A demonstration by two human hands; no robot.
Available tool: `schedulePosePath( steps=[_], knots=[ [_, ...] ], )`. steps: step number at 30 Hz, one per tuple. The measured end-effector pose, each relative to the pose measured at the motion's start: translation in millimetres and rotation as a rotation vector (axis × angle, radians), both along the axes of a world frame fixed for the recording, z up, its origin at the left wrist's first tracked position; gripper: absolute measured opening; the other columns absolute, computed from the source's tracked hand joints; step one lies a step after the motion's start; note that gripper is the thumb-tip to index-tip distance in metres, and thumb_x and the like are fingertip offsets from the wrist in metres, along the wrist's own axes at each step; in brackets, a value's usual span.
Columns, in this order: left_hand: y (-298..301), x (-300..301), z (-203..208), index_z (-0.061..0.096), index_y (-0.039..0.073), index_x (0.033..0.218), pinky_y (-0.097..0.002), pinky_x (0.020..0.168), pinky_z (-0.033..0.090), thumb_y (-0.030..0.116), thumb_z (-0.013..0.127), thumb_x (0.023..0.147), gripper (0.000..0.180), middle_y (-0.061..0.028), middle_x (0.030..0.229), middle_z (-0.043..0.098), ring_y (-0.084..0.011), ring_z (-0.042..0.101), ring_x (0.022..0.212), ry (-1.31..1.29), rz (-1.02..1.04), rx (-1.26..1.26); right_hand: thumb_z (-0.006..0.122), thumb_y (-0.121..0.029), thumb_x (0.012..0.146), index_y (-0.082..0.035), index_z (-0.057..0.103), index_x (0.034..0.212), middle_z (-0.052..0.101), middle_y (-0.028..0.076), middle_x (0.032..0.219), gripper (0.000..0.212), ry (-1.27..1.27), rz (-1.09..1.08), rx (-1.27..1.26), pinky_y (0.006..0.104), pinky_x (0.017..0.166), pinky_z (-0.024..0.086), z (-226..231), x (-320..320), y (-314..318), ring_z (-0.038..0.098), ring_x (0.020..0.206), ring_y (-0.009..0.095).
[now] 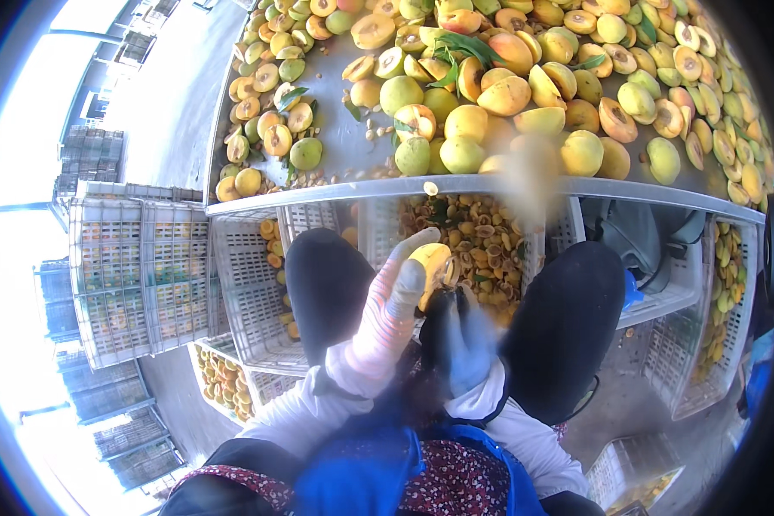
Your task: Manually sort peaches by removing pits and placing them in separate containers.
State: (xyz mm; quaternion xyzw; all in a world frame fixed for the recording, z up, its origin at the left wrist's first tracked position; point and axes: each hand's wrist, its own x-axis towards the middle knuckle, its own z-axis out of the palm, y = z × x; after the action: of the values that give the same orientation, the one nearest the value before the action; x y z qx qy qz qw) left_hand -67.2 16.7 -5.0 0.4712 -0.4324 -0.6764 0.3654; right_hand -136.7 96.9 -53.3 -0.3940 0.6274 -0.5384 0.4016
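In front of my lap, my left hand (385, 305), in a pale striped glove, is closed around a yellow peach (433, 261). The thumb and fingers clasp its left side, and a cut or torn face shows on its right. Just below and to the right is my right hand (470, 348), in a bluish glove smeared by motion. Its fingers are drawn together near a dark shape that I cannot make out. Beneath both hands, between my knees, stands a crate of peach pieces (482, 228).
A metal table (490, 183) heaped with whole and halved peaches, leaves and pits spans the far side. White crates (262, 297) stand below its edge, with a grey bag (632, 236) at right. Stacked crates (146, 271) rise at left. A pale blur covers part of the table edge.
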Motion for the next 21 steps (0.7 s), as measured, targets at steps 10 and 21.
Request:
schedulePosePath(
  steps=[10, 21],
  knots=[
    [16, 1, -7, 0.056, 0.003, 0.111, -0.0233, 0.076, 0.043, 0.035, 0.057, 0.091, 0.038, -0.0048, 0.091, 0.059, -0.0097, 0.054, 0.083, 0.054, 0.185, 0.023, 0.053, -0.024, 0.091, -0.004, 0.054, 0.096, 0.060, 0.017, 0.073, 0.021, 0.322, -0.038, -0.006, 0.0394, 0.054, 0.044, 10, 2, 8, 0.060, 0.065, 0.035],
    [7, 9, 0, 0.059, 0.001, 0.096, -0.0228, 0.064, 0.042, 0.023, 0.064, 0.087, 0.025, -0.0016, 0.075, 0.057, -0.0084, 0.050, 0.067, -0.036, -0.095, 0.135, 0.052, -0.016, 0.091, 0.000, 0.055, 0.107, 0.061, 0.011, 0.080, 0.023, 0.233, 0.086, -0.136, 0.0320, 0.060, 0.045, 2, 3, 24, 0.060, 0.071, 0.023]
  ],
)
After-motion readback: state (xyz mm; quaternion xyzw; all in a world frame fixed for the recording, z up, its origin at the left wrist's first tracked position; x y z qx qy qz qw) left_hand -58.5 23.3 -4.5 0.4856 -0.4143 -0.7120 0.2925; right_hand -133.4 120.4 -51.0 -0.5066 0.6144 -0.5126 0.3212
